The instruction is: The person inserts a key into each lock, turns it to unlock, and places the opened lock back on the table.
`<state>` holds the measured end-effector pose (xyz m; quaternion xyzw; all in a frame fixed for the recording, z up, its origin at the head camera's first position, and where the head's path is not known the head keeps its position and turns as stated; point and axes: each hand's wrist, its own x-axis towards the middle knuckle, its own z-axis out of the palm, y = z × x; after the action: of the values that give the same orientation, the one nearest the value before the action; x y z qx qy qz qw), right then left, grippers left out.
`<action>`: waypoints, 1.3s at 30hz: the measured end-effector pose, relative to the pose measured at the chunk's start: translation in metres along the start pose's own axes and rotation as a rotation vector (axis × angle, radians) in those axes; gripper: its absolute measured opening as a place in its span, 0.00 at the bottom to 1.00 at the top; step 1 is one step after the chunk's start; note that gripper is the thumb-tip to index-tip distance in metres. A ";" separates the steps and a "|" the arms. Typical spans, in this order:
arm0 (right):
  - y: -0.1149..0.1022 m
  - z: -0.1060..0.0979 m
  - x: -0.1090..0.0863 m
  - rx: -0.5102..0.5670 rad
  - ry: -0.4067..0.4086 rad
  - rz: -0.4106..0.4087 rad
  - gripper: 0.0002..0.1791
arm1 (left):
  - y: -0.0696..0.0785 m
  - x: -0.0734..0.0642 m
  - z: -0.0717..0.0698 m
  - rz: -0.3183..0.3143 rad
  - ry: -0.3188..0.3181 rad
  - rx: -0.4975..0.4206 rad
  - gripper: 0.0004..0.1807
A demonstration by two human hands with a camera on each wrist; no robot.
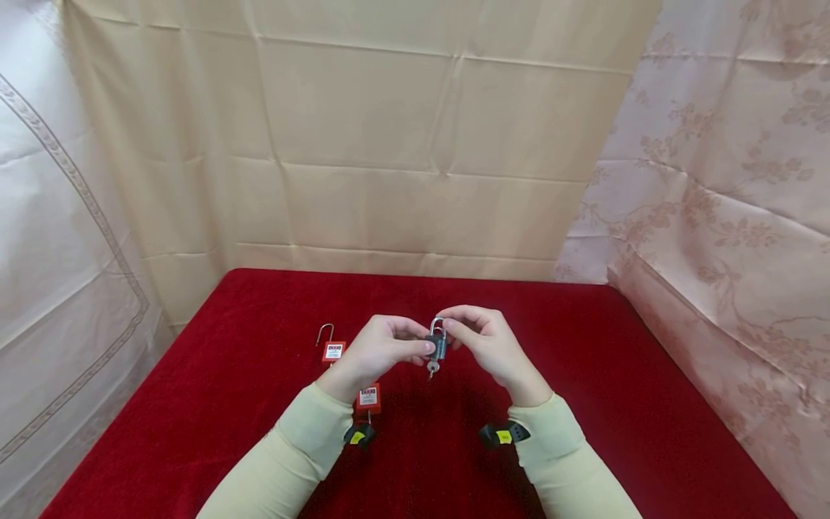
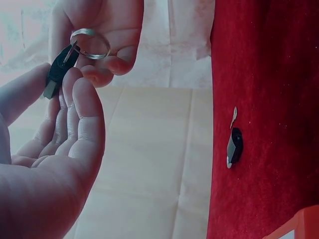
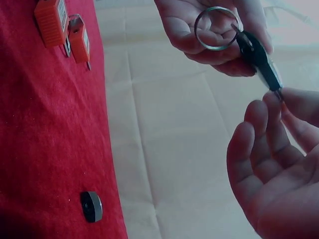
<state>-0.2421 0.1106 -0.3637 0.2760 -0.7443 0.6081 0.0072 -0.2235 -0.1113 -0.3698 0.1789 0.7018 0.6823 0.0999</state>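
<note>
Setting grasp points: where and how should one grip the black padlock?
Probably grip the black padlock by its body, from the person's left, thumb on the face and fingers opposite, as the left hand does: it is a solid, flat-sided block. Avoid the ends: the right hand pinches the thin shackle on top, and a key hangs below.

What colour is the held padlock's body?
The padlock body is black, clearest in the right wrist view.

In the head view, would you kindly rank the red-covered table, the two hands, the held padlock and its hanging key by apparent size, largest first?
1. Red-covered table
2. Left hand and right hand: they look alike, so unranked
3. Held padlock
4. Hanging key
</note>
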 end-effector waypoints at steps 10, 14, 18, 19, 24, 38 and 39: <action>0.006 -0.007 0.000 0.090 -0.083 -0.053 0.10 | 0.001 -0.001 -0.001 -0.002 -0.021 -0.062 0.12; 0.006 -0.007 -0.001 0.106 -0.091 -0.053 0.10 | 0.001 0.000 -0.001 -0.001 -0.025 -0.073 0.12; 0.004 -0.008 -0.001 0.092 -0.090 -0.048 0.12 | 0.000 0.000 -0.001 0.005 -0.019 -0.068 0.12; 0.004 -0.008 -0.001 0.080 -0.091 -0.046 0.13 | 0.000 0.000 -0.001 0.006 -0.015 -0.065 0.12; -0.001 -0.013 -0.001 -0.005 -0.070 -0.034 0.17 | 0.001 0.000 -0.001 0.017 0.007 -0.043 0.11; -0.030 -0.022 -0.011 -0.279 0.109 0.015 0.15 | 0.001 0.000 -0.004 -0.008 0.025 0.008 0.11; -0.031 -0.020 -0.011 -0.289 0.107 0.012 0.15 | 0.001 0.000 -0.004 -0.007 0.025 0.006 0.11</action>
<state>-0.2261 0.1302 -0.3346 0.2346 -0.8242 0.5086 0.0829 -0.2247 -0.1149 -0.3687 0.1682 0.7056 0.6820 0.0931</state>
